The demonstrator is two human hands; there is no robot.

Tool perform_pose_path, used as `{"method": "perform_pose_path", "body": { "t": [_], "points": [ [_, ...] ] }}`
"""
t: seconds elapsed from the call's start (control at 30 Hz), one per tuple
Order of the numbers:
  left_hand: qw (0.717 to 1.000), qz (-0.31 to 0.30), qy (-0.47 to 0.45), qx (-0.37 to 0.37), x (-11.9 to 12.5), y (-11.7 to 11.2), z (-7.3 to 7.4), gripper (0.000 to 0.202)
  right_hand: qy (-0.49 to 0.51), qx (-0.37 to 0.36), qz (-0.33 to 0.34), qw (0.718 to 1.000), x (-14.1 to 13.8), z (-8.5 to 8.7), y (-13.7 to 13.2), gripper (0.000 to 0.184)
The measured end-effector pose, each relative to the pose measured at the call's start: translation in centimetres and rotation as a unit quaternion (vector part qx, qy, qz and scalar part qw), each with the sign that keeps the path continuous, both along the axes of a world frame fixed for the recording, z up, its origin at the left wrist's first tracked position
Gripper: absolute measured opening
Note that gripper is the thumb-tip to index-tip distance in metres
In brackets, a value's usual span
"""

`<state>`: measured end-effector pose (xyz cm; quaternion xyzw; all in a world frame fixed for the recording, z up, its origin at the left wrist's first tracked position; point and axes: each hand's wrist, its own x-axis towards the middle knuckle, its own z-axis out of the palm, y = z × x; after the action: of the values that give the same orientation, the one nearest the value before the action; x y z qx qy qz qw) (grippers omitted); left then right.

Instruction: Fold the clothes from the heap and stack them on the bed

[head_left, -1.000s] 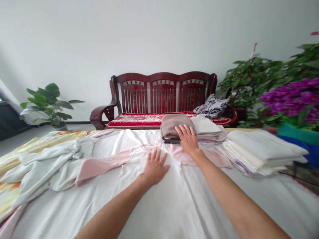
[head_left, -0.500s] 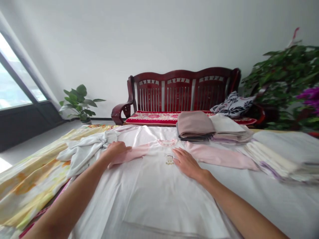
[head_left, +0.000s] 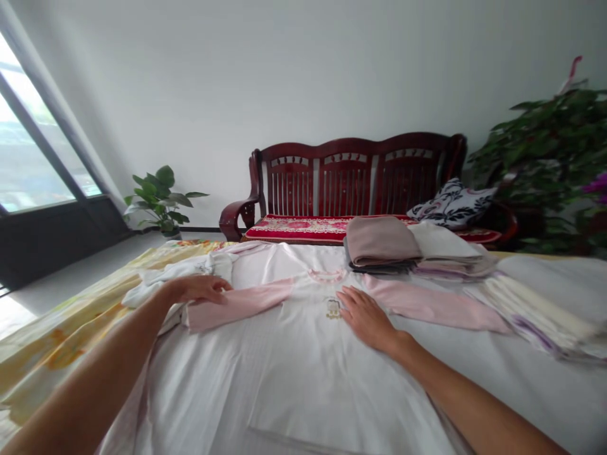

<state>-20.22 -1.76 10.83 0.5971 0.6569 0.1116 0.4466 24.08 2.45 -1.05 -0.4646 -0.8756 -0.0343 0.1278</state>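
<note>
A white long-sleeved shirt (head_left: pixel 313 373) with pink sleeves lies spread on the white sheet, its collar at the far side and a small printed figure on the chest. My left hand (head_left: pixel 202 289) rests over the outer end of the left-hand pink sleeve (head_left: pixel 251 300), fingers loosely bent and apart. Flat on the chest, just right of the print, lies my right hand (head_left: pixel 367 316) with its fingers stretched out. The right-hand pink sleeve (head_left: pixel 436 304) reaches out towards the folded clothes.
Folded brown and grey clothes (head_left: pixel 382 242) sit at the back, beside a white stack (head_left: pixel 448 246). More folded whites (head_left: pixel 550 309) lie at right. A crumpled white garment (head_left: pixel 165 273) is at left on a yellow floral cloth (head_left: pixel 76 341). Behind stands a wooden bench (head_left: pixel 341 174).
My left hand has slid outward to the left along the sleeve, which now lies straighter and extends further. My right hand stays on the chest. The view has shifted slightly.
</note>
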Motion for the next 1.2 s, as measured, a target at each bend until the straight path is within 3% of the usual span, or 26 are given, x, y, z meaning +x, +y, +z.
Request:
{"method": "perform_pose_path", "body": {
  "t": [0.1,0.23,0.4,0.6,0.73,0.83,0.93,1.07,1.2],
  "points": [
    [0.995,0.034,0.039,0.08,-1.6,0.4,-1.2,0.036,-0.005,-0.017,-0.006,1.0,-0.3,1.0,0.3,0.042],
    [0.958,0.128,0.114,0.229,-2.9,2.1,-3.1,0.033,0.0,-0.042,-0.033,0.999,-2.2,3.7,2.0,0.032],
    [0.959,0.108,0.163,0.207,-3.5,2.8,-5.0,0.029,0.031,-0.038,-0.101,0.994,-6.8,5.6,5.3,0.038],
    [0.968,0.086,0.133,0.192,-4.0,1.4,-5.1,0.039,0.057,-0.092,-0.171,0.979,-10.9,4.9,8.4,0.043],
    [0.967,0.119,0.085,0.211,-3.4,0.6,-4.7,0.045,0.083,-0.129,-0.188,0.97,-11.6,4.0,9.6,0.034],
    [0.956,0.172,0.078,0.226,-3.1,0.8,-5.3,0.047,0.111,-0.127,-0.194,0.966,-11.3,3.3,10.1,0.03],
    [0.944,0.182,0.089,0.259,-3.5,1.5,-6.7,0.045,0.135,-0.112,-0.209,0.962,-11.0,2.3,10.5,0.032],
    [0.924,0.152,0.196,0.291,-4.5,1.8,-7.8,0.034,0.142,-0.094,-0.22,0.96,-11.4,1.5,10.8,0.028],
    [0.896,0.126,0.349,0.246,-3.9,0.8,-6.8,0.026,0.136,-0.061,-0.211,0.966,-11.7,1.7,10.5,0.024]
  ]
}}
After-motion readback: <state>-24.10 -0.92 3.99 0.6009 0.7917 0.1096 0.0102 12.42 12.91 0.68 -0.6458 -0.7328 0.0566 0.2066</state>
